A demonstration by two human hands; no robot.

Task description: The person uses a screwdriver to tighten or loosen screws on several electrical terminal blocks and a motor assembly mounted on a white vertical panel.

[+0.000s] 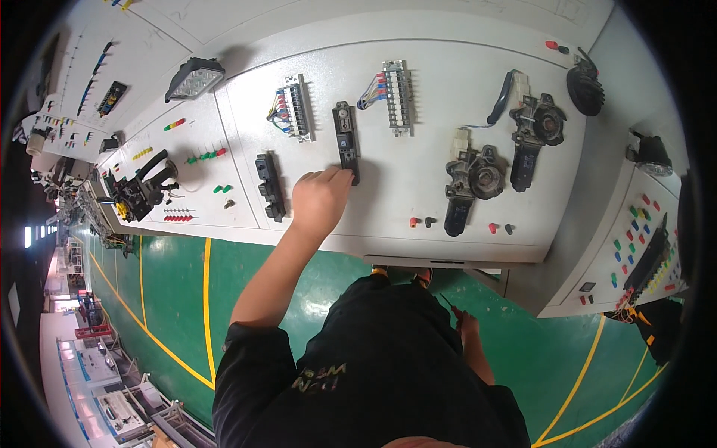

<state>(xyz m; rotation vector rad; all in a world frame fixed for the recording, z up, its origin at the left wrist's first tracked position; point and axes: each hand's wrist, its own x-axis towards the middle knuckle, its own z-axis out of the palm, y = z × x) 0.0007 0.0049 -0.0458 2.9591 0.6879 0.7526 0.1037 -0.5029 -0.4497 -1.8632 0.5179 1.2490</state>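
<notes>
My left hand reaches over the white panel board with its fingers closed on the lower end of a long black switch panel. That part lies upright on the board, and the fingertips hide some of its near end. Low at my right side, my right hand is wrapped round a screwdriver with a reddish handle. Its thin shaft points up and to the left, over the floor. A second black switch panel is mounted just left of my left hand.
Two wired terminal blocks sit on the board beyond my hand. To the right are two black geared motors, with red and black sockets nearer me. A lamp stands at the far left.
</notes>
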